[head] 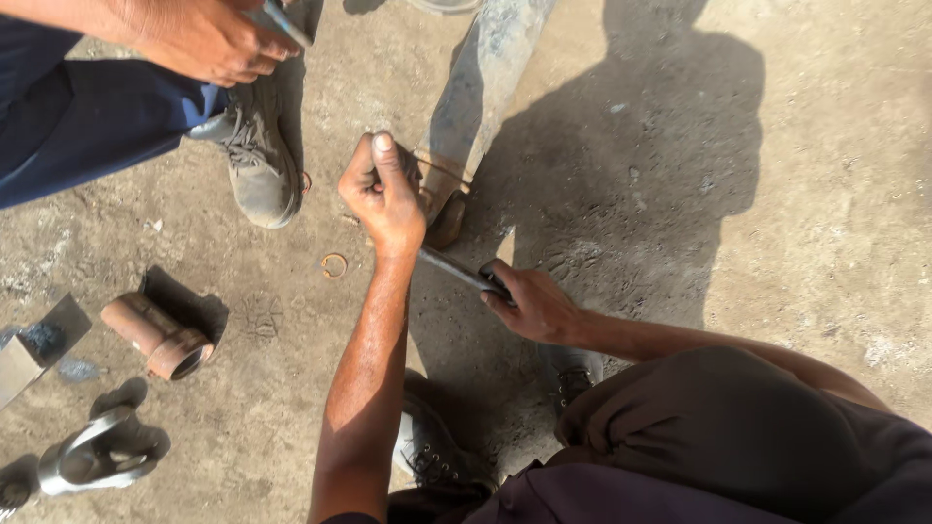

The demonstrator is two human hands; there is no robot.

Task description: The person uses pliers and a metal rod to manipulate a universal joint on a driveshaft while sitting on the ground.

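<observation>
At frame centre, the right hand is closed on a dark tool — long axis pointing up-left under the fisted left hand, thumb raised.

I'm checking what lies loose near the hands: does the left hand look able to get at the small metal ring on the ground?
Probably yes. The small metal ring lies bare on the concrete ground just beside the left hand, nothing over it. But that hand looks closed in a grip on something small, so it would first have to let go.
</observation>
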